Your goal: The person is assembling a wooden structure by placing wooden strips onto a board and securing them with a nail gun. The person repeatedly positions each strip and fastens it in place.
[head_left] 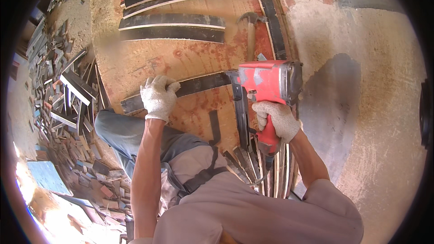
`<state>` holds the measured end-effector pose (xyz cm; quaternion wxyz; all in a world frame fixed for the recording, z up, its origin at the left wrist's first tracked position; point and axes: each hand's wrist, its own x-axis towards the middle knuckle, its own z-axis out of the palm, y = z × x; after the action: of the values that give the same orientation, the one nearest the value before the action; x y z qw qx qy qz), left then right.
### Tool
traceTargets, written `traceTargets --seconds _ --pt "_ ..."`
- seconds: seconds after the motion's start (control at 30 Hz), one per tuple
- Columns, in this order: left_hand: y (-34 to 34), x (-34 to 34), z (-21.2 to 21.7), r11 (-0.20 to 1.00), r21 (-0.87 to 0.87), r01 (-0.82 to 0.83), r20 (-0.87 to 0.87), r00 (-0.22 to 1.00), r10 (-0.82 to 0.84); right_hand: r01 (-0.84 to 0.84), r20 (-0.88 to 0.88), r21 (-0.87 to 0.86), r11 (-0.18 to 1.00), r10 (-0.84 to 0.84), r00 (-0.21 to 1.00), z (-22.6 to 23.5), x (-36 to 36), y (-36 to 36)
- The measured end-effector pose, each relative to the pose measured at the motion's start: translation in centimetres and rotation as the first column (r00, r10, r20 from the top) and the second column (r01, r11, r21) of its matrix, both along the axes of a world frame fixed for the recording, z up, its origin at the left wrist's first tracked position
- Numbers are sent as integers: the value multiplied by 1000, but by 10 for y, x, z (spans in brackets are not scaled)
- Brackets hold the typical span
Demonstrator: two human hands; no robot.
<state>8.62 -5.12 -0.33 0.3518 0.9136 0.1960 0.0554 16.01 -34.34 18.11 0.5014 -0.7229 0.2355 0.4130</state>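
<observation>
Gloved left hand (157,97) presses a dark curved plywood strip (181,91) onto the reddish board surface (190,58); right hand (279,119) grips red nail gun (266,86), several strips (174,20) already laid.

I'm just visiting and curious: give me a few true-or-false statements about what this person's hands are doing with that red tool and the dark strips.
1. The right hand grips a red nail gun. True.
2. The left hand is bare. False: it wears a pale work glove.
3. The left hand presses on a curved dark strip lying on the plywood board. True.
4. The hammer is in the left hand. False: it lies untouched on the board beyond the nail gun.
5. Wood offcuts are piled on the person's left. True.
</observation>
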Motion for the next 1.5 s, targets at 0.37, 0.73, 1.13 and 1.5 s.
traceTargets --seconds 0.37,0.73,1.13,1.5 --pt "0 1 -2 1000 17 8 0 1000 -8 -29 -26 -9 1000 29 999 -19 -6 -5" --pt "1 1 -3 1000 -16 -6 -2 1000 6 15 -14 53 999 -14 1000 -4 2 3" --pt "0 2 -2 1000 5 -6 71 997 6 -113 -50 59 992 117 992 -14 -6 28" --pt "22 -16 12 884 416 -211 154 975 160 -47 -44 108 993 52 998 -19 -15 23"
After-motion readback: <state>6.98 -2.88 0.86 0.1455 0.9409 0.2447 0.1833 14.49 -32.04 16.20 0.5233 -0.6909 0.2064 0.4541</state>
